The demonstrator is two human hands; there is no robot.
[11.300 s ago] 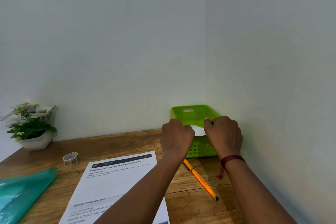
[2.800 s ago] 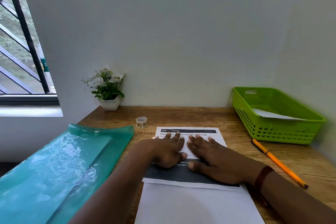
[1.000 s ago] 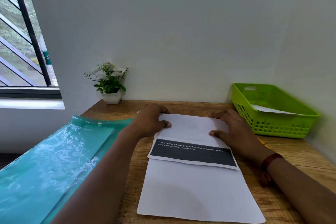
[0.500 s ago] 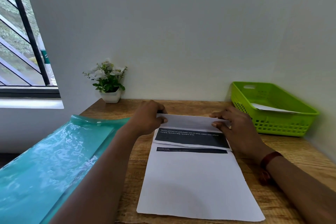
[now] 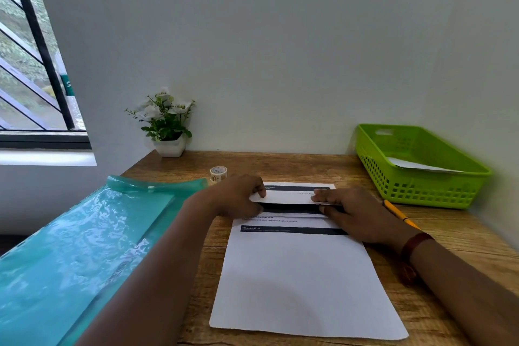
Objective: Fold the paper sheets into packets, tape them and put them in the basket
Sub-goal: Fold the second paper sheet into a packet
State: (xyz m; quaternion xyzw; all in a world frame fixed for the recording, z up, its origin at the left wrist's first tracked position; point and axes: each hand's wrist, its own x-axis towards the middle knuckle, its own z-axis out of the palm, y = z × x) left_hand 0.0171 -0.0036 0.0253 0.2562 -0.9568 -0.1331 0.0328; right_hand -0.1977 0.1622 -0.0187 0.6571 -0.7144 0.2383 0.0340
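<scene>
Nearest you, the white printed paper sheet (image 5: 303,284) lies flat on the brown wooden table (image 5: 455,236), its blank near half towards you and a dark printed band across it further up. Along your left side the translucent teal plastic folder (image 5: 84,247) runs slantwise, overhanging the table's left edge. Both your forearms reach forward over the table, with a dark red band (image 5: 415,241) round your right wrist. At the sheet's far end a narrow strip is folded over towards you and lifted off the page. Your left hand (image 5: 238,199) pinches the strip's left end, thumb on top and fingers curled under. Your right hand (image 5: 356,213) grips the right end, fingertips on top and thumb below. Just beyond the fold another dark printed header shows; you cannot tell whether it belongs to the same sheet. Just right of your right hand, the orange pencil (image 5: 398,213) lies slantwise on the wood. Just past your left hand stands the small roll of clear tape (image 5: 218,173). Further right, against the side wall, sits the lime-green perforated plastic basket (image 5: 415,185), with one folded white paper packet (image 5: 421,166) lying inside it. At the back left corner the white pot of artificial white flowers (image 5: 168,126) stands against the pale wall, and the black-barred window (image 5: 28,64) is at far left.
</scene>
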